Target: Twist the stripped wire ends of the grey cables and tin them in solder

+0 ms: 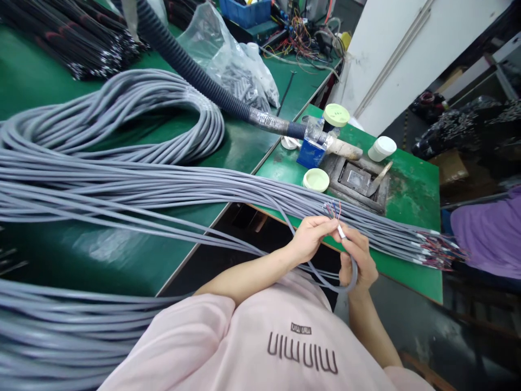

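Close to my chest, my right hand [359, 260] is closed around a grey cable [353, 277] just below its stripped end. A white sleeve [341, 232] covers the cable where the thin coloured wires [334, 209] fan out. My left hand [312, 236] pinches at the base of these wires, thumb against fingers. The wires point up and away from me. From my right hand the cable curves down and back to the left. Beyond my hands lies a long bundle of grey cables [228, 187], its stripped ends [439, 250] at the right.
A solder pot [356, 179] with a scraper sits on the small green table [411, 187], beside white tubs [381, 148]. A ribbed hose [195, 68] arches above. Coiled cables [163, 103] and a plastic bag [232, 60] lie leftward. Another person's purple sleeve [488, 231] shows at right.
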`<control>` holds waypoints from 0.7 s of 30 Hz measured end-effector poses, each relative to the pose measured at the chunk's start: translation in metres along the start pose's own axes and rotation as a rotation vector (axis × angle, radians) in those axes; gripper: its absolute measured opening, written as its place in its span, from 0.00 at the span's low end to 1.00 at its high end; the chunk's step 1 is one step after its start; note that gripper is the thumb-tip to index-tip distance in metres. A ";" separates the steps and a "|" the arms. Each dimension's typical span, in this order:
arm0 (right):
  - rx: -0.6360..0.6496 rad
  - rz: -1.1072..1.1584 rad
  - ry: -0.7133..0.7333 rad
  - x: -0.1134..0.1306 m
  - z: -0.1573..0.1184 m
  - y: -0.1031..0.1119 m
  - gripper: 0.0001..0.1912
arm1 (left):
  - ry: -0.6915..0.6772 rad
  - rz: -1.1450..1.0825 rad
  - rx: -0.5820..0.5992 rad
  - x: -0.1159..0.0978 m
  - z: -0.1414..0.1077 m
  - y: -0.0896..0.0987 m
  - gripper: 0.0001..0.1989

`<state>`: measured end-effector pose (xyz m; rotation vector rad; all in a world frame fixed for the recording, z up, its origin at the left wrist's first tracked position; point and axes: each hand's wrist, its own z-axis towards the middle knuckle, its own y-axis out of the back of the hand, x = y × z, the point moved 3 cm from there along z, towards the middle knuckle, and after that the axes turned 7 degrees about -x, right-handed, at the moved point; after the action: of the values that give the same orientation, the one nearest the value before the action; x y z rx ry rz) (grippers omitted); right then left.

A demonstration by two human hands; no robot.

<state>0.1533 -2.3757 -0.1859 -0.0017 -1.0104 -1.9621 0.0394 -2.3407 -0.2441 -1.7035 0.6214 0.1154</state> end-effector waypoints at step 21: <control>0.409 -0.417 -0.612 -0.003 -0.155 0.096 0.15 | -0.989 1.622 0.391 0.033 0.022 -0.010 0.13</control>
<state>0.2813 -2.4995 -0.2280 -0.1864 -1.9313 -2.1331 0.0776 -2.3306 -0.2541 -0.2577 0.9760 1.7010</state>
